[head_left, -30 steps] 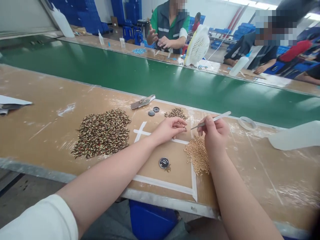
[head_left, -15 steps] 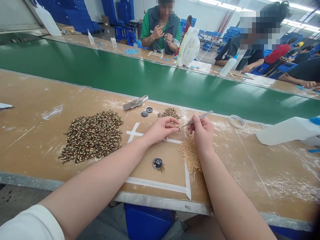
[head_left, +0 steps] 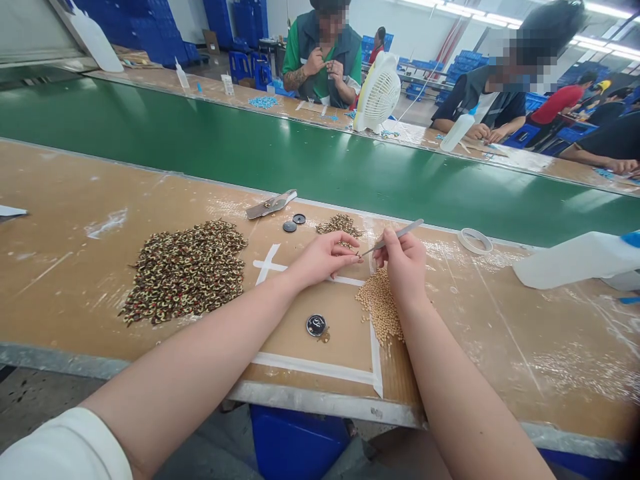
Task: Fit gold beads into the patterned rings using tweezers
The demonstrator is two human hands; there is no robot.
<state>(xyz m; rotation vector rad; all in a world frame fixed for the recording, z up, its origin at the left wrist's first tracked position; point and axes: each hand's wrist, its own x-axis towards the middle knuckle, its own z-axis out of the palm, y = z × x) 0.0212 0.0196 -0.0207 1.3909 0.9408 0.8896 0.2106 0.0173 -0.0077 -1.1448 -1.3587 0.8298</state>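
Observation:
My right hand (head_left: 406,257) is closed round metal tweezers (head_left: 409,228), whose tip reaches my left fingertips. Between thumb and finger, my left hand (head_left: 327,259) pinches a small dark piece (head_left: 358,255), too tiny to make out fully. Just behind my left hand lies a small heap of dark-and-cream pieces (head_left: 340,225). Under my right wrist spreads a pile of small beige beads (head_left: 381,307). A round black lid-like disc (head_left: 316,325) with a light mark and a wet brown spot beside it rests nearer me. To the left sits a large pile of dark, cream and red pieces (head_left: 187,273).
White tape strips (head_left: 315,371) mark the tabletop. Two dark discs (head_left: 294,223) and a folded strip (head_left: 271,204) lie farther back. A tape ring (head_left: 475,241) and a white bottle (head_left: 570,260) are at right. Across the green belt (head_left: 240,150), people work beside a fan (head_left: 377,93).
The tweezers and my right hand have shifted very slightly left. My left hand stays nearly still. Across the belt, the co-worker at right has brought both hands together over the table.

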